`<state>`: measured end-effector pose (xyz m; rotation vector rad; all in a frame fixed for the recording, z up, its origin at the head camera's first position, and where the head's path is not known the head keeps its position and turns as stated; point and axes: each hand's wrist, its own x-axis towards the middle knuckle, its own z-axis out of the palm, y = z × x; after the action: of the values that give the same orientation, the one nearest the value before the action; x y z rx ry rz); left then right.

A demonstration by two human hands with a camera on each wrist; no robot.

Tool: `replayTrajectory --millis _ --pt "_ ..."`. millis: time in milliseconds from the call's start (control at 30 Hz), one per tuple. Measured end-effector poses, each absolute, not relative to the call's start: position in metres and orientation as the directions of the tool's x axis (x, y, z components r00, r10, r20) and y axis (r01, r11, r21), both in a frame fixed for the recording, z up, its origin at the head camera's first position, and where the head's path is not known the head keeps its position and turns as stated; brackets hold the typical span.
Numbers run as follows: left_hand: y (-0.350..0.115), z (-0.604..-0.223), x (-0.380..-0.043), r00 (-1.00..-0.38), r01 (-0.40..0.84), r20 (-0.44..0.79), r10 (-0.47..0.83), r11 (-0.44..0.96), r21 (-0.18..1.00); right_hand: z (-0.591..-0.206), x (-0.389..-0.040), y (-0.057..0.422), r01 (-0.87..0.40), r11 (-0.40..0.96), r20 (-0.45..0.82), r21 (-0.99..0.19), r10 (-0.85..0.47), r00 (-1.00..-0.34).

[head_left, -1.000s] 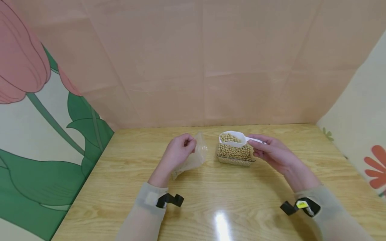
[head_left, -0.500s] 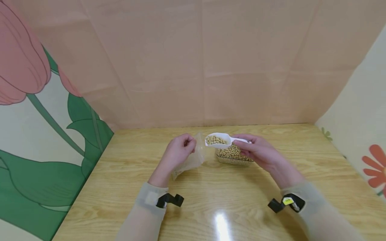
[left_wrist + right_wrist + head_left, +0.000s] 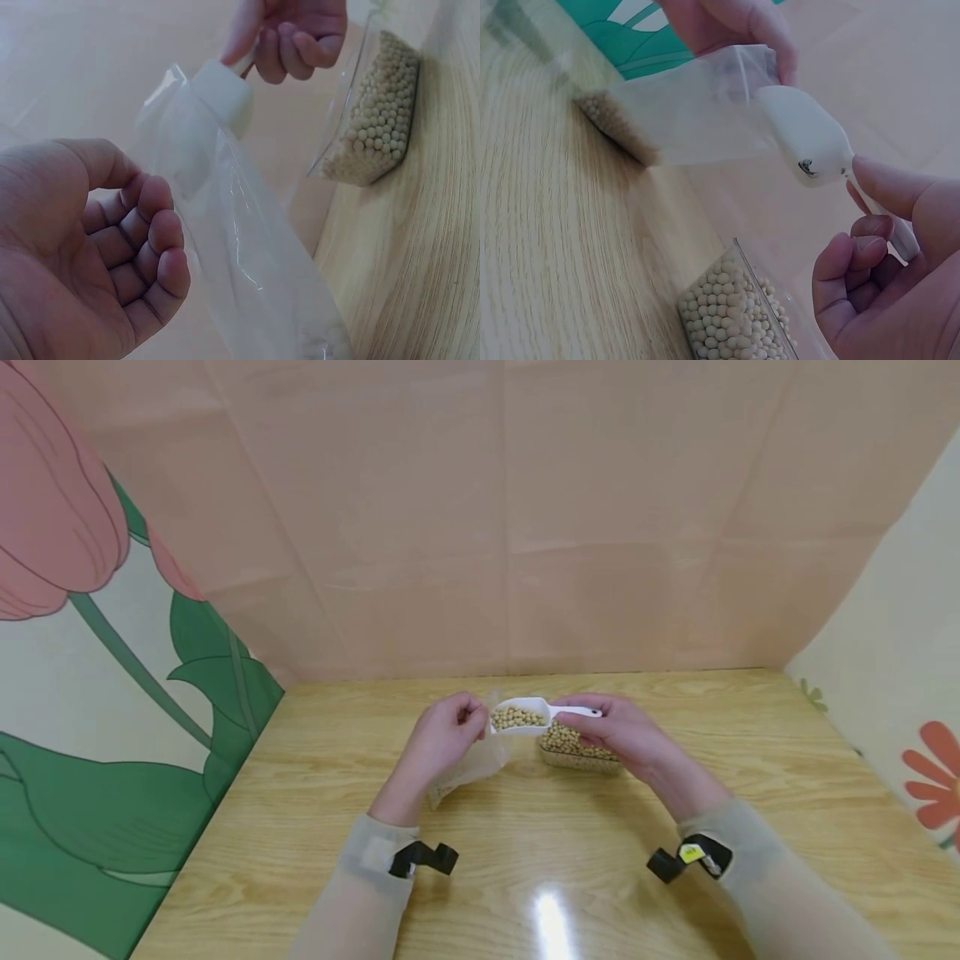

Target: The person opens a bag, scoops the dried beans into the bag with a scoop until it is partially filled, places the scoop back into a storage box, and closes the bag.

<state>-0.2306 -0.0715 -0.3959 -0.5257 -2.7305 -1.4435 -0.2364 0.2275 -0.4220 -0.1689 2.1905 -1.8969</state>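
Note:
My left hand (image 3: pixel 447 731) pinches the top edge of a clear plastic zip bag (image 3: pixel 690 112) between thumb and fingers. The bag stands upright on the table, with some beans at its bottom. In my right hand (image 3: pixel 615 731) is the handle of a white scoop (image 3: pixel 534 704), held level and loaded with pale round soybeans (image 3: pixel 517 718). The scoop's front lip is right at the bag's mouth, near the left fingertips. Below the right hand stands a clear rectangular container (image 3: pixel 349 112) full of soybeans, partly hidden by that hand in the head view.
The wooden table (image 3: pixel 600 868) reaches back to a plain pinkish wall covering (image 3: pixel 510 527). A panel with large painted tulips and leaves (image 3: pixel 112 693) borders the left side. Another panel with a red flower (image 3: pixel 933 760) lines the right.
My right hand has carried the loaded scoop leftward from above the container to the bag's mouth. The left hand has stayed in place, holding the bag.

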Motion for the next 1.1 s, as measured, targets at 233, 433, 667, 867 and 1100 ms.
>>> replayTrajectory --millis 233,433,667,867,1100 --pt "-0.07 -0.395 -0.231 -0.942 0.301 0.165 0.291 0.521 0.799 -0.414 -0.236 0.22 0.01 0.29 -0.079 -0.957 -0.228 -0.97" --pt "-0.07 -0.395 -0.231 -0.943 0.3 0.165 0.288 0.525 0.797 -0.403 -0.234 0.212 -0.077 0.432 -0.024 -0.899 -0.224 -0.974" --pt "-0.071 -0.396 -0.231 -0.942 0.305 0.173 0.287 0.523 0.796 -0.392 -0.23 0.205 -0.214 0.517 0.079 -0.828 -0.271 -0.959" --pt "-0.071 -0.396 -0.232 -0.941 0.309 0.174 0.289 0.529 0.79 -0.385 -0.227 0.203 -0.268 0.573 0.103 -0.775 -0.303 -0.947" --pt "-0.071 -0.397 -0.233 -0.937 0.324 0.184 0.298 0.54 0.777 -0.38 -0.226 0.202 -0.316 0.64 0.136 -0.7 -0.314 -0.939"
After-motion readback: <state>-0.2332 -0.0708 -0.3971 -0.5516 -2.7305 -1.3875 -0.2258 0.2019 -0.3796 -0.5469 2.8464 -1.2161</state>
